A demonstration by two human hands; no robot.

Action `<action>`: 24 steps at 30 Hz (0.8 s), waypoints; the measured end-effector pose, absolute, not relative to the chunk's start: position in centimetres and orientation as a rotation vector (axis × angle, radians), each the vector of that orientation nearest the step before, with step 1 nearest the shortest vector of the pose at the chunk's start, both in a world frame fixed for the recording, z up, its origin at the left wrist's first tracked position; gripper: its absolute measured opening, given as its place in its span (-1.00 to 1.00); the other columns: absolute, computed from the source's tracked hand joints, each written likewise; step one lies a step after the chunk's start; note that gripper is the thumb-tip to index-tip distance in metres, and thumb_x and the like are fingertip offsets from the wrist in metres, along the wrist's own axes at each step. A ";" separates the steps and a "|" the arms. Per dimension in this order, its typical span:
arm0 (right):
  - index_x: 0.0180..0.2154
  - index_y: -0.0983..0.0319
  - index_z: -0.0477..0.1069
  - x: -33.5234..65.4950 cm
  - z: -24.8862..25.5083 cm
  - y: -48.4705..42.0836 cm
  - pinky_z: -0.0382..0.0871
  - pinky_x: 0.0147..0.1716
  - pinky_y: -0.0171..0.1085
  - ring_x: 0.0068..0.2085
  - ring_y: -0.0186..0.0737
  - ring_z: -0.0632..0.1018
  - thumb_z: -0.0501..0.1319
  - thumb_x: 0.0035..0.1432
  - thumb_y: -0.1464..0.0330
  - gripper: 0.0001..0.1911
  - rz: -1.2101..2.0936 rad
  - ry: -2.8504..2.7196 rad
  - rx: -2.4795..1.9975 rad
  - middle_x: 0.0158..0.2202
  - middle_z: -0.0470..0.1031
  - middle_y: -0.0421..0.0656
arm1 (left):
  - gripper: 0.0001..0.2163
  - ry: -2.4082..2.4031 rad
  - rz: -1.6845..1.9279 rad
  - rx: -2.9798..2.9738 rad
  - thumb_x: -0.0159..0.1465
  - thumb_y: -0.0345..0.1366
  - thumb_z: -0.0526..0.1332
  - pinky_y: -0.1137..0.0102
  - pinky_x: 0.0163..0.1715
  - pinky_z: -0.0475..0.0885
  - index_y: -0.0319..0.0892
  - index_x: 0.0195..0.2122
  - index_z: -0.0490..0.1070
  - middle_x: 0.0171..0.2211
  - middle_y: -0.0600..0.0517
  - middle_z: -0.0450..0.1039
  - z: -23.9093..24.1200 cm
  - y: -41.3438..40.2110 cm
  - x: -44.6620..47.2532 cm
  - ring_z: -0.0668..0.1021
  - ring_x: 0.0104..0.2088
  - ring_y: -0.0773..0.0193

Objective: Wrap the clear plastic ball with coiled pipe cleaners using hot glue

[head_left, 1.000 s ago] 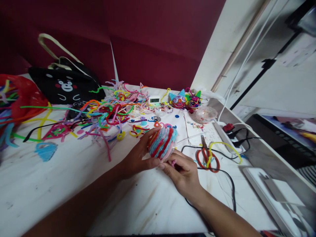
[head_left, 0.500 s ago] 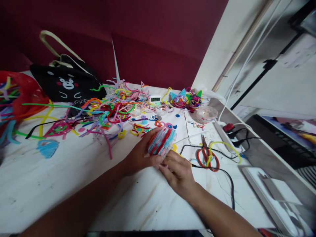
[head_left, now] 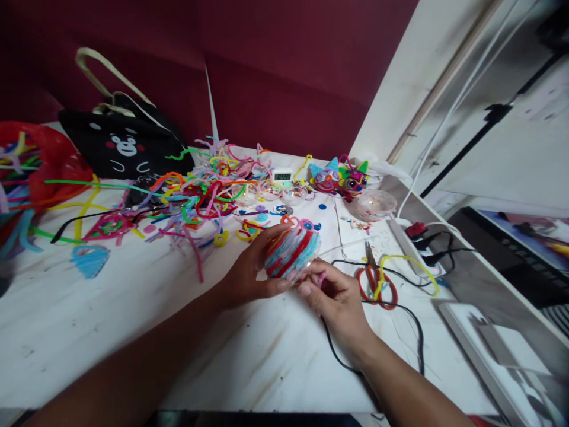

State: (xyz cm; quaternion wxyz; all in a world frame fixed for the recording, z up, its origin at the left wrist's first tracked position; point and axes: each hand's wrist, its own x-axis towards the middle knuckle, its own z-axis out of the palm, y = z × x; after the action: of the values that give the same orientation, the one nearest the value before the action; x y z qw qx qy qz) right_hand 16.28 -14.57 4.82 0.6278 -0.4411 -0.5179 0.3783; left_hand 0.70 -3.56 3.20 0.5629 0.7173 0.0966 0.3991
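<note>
both hands meet at a ball wrapped in pipe cleaners (head_left: 292, 254), striped pink, red & light blue, held just above the white surface (head_left: 111, 332). left hand (head_left: 253, 270) cups the ball from its left side, fingers over the top & thumb under, closed on it. right hand (head_left: 335, 296) sits just right of & below the ball, fingertips pinched on a pink pipe cleaner end (head_left: 320, 279) that touches the ball's lower edge.

right of the right hand, near it: red-handled scissors (head_left: 376, 284) w/ a yellow pipe cleaner (head_left: 411, 264) looped over them, & a black cable (head_left: 413, 332) running under the wrist. further right, a white power strip (head_left: 409, 240) w/ plugs.

beyond the left hand, a big tangle of loose pipe cleaners (head_left: 195, 198) in many colours. behind the ball, well apart: a small digital clock (head_left: 282, 175), two pipe cleaner cat heads (head_left: 340, 178) side by side, & a clear dome (head_left: 376, 204). far left of the left hand: a black bear-face bag (head_left: 124, 148), a red bag (head_left: 48, 160) & a light blue coil (head_left: 91, 261).
</note>
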 end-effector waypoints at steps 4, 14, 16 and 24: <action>-0.31 0.15 0.57 16.6 4.6 -14.6 0.13 -0.55 -0.35 -0.54 -0.40 0.26 0.37 0.12 0.26 -0.89 0.899 -1.123 -1.047 -0.54 0.32 -0.31 | -0.24 0.261 0.906 1.721 0.06 -0.26 0.44 0.15 0.17 0.32 0.01 0.27 0.16 0.25 -0.10 0.25 2.8 -3.5 0.6 0.35 0.24 -0.11; -0.49 0.24 0.43 16.8 4.4 -14.0 0.05 -0.59 -0.36 -0.63 -0.43 0.22 0.37 0.11 0.18 -0.71 1.196 -0.854 -0.981 -0.70 0.30 -0.33 | -0.24 0.306 0.826 1.699 0.06 -0.24 0.45 0.16 0.18 0.31 -0.02 0.27 0.15 0.26 -0.14 0.24 2.6 -3.5 0.8 0.35 0.24 -0.11; -0.52 0.24 0.39 16.9 4.5 -13.9 0.03 -0.59 -0.37 -0.64 -0.45 0.19 0.38 0.10 0.20 -0.69 1.243 -0.785 -0.922 -0.72 0.27 -0.34 | -0.21 0.295 0.810 1.680 0.05 -0.19 0.46 0.14 0.20 0.28 -0.01 0.28 0.14 0.27 -0.13 0.23 2.2 -3.3 0.8 0.32 0.25 -0.13; -0.54 0.22 0.29 18.1 5.3 -13.3 -0.06 -0.70 -0.44 -0.70 -0.52 0.04 0.42 0.03 0.24 -0.65 1.404 -0.522 -0.739 -0.73 0.18 -0.39 | -0.14 0.128 0.794 1.599 0.03 -0.06 0.47 0.06 0.25 0.23 0.08 0.32 0.10 0.34 -0.09 0.13 1.1 -2.1 0.8 0.23 0.33 -0.18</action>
State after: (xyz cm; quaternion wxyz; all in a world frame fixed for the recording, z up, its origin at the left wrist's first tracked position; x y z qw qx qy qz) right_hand 18.07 -13.31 5.35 0.6712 -0.3282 -0.2315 0.6230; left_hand 0.77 -2.09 1.10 0.6255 0.6971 0.0557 0.3460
